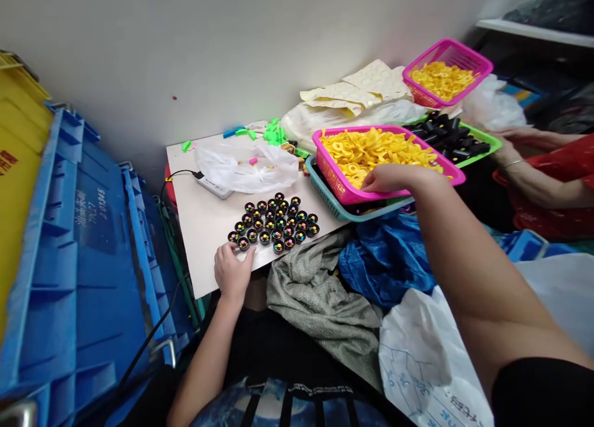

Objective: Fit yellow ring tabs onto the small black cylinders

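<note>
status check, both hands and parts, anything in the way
Left hand at black cups. Right hand in pink basket of yellow pieces. Nothing visibly blocking either hand.

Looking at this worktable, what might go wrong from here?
The left hand is right by the small black cups, some near the table's front edge, so a nudge might knock a few off.

The pink basket is heaped with yellow pieces and sits on a teal basket; the right hand, reaching in, might spill some.

Free table (313,198) runs between black cups (270,224) and teal basket (359,213).
</note>
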Tool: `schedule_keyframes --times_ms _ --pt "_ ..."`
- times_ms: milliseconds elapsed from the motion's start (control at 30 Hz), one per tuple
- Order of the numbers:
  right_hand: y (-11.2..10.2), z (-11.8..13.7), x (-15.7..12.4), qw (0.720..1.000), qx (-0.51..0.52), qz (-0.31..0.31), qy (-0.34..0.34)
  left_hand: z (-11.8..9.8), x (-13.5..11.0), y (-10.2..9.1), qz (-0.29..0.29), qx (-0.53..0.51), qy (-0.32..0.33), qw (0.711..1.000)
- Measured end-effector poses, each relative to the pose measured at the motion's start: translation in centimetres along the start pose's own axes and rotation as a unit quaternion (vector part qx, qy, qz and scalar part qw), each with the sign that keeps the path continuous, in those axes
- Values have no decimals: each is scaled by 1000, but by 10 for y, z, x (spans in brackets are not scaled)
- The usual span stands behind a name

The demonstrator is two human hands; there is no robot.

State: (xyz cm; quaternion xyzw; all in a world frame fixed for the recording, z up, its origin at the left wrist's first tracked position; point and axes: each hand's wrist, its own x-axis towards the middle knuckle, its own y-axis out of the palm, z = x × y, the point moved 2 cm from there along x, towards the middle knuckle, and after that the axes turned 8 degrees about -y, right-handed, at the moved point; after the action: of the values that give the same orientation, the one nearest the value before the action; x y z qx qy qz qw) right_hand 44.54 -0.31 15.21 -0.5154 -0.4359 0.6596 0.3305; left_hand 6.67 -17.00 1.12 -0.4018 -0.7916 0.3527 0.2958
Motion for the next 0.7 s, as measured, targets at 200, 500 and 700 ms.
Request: schedule_keyframes --times_ms 200,500,700 --pt "-27 17 -43 961 159 -225 13 -2 2 9 -22 18 -2 1000" --pt "90 112 -100 694 687 -185 -110 -6 -13 -12 -52 -76 56 994" --pt "144 164 -109 552 819 -128 -91 -35 -48 -32 204 -303 123 923"
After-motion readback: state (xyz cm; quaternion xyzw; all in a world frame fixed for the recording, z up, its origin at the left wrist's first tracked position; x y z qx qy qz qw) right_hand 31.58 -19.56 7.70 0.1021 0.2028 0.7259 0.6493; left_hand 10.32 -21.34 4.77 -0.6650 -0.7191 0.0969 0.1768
